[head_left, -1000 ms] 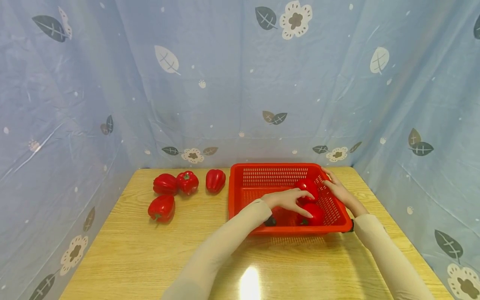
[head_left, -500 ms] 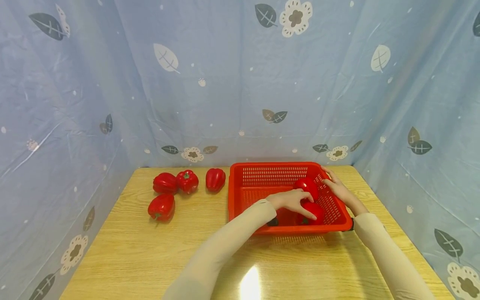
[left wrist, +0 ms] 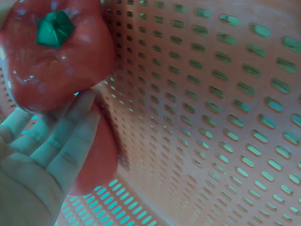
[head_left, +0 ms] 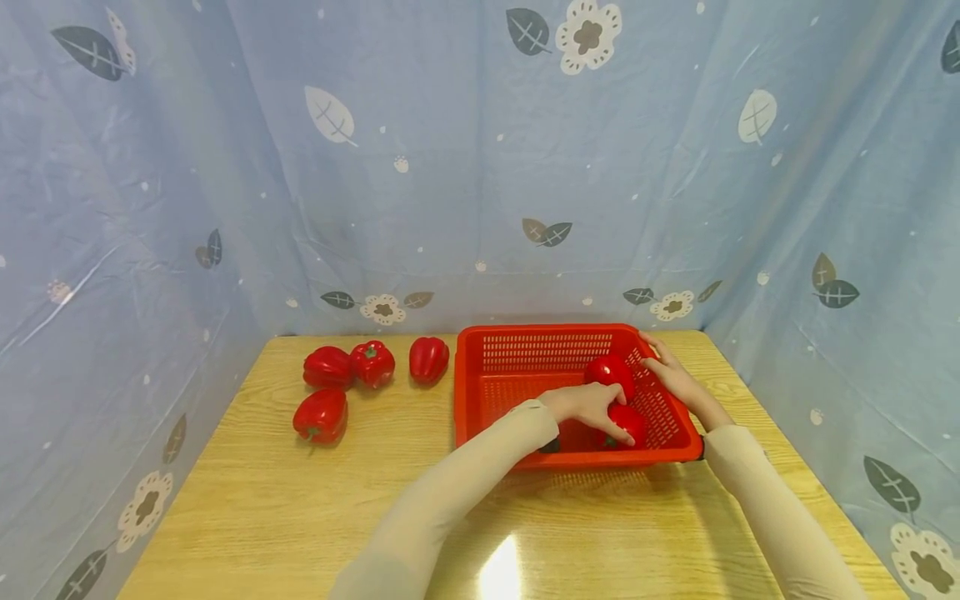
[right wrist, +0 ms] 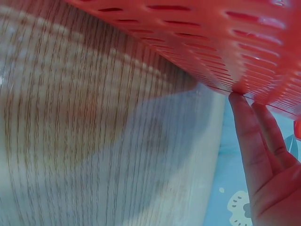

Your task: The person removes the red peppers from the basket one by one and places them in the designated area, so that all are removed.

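Observation:
Inside a red plastic basket with slotted walls lie two red bell peppers near its right end. My left hand grips the nearer bell pepper, thumb on the near side and fingers on the far side. In the left wrist view this bell pepper shows a green stem, and the fingers of the left hand pass between it and the other bell pepper. My right hand holds the basket's right rim. From the right wrist, the fingers of that hand touch the outer wall.
Several more red bell peppers stand left of the basket on the wooden table: one pepper by itself, others grouped, one nearer pepper. A blue patterned curtain encloses the back and sides.
My left hand has moved slightly right and down, and its thumb and fingers have closed round the nearer bell pepper. The right hand stays at the rim.

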Available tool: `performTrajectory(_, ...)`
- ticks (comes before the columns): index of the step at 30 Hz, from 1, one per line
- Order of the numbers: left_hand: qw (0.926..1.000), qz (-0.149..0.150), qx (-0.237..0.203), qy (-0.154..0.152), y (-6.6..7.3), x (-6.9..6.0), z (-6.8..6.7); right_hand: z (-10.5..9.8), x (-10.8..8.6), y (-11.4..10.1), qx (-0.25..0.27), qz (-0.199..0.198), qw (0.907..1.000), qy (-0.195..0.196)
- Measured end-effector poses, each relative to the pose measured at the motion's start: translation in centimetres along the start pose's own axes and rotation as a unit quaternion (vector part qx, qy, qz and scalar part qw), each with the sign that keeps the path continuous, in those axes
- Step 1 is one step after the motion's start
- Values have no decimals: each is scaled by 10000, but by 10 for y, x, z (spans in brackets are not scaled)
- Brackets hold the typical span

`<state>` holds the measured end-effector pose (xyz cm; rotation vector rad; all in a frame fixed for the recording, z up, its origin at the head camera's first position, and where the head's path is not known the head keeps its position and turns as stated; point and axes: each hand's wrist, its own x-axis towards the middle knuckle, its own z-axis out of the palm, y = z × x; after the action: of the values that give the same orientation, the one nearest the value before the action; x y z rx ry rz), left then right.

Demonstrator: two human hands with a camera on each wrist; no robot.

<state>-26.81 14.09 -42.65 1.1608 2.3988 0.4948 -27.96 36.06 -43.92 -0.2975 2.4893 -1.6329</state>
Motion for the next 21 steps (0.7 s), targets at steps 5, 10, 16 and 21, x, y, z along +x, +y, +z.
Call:
performTrajectory(5,9999,66,-13,-104,-1,-1,0,3,1,0,121,46,9999,-28)
performTrajectory(10,9997,173,-167,-73,-4,-4,-3,4,1,1,173,88,9998,-32)
performTrajectory(16,9991,303,-255,123,-6,-7,-9,2,0,0,109,114,9999,-15)
performTrajectory(21,9984,421,-295,252,-4,-10,-17,2,-2,-2,256,115,9996,-70)
